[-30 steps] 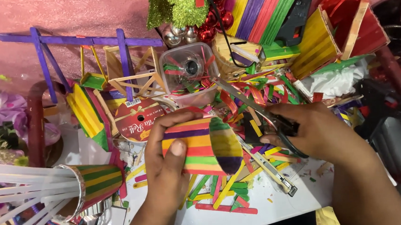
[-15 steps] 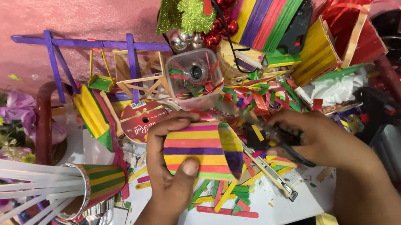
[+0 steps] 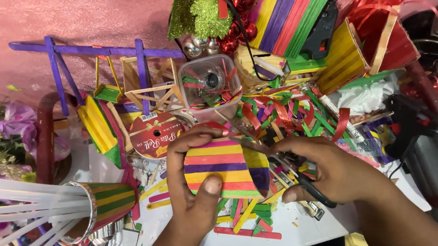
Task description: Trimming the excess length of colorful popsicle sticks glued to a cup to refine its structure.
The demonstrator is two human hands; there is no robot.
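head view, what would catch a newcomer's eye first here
At centre, the left hand grips a striped stick panel while the right hand works scissors at its right edge. Above them sit a clear tub of scraps and red baubles with glittery green leaves. At far left, a striped cone with white straws juts in.

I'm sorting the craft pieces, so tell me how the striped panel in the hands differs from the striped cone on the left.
The striped panel is a flat slab, while the striped cone is round and tapering. The panel is gripped by the left hand with the scissors in the right hand at its edge; the cone lies untouched, white straws fanning out. Both show bright multicoloured stripes.
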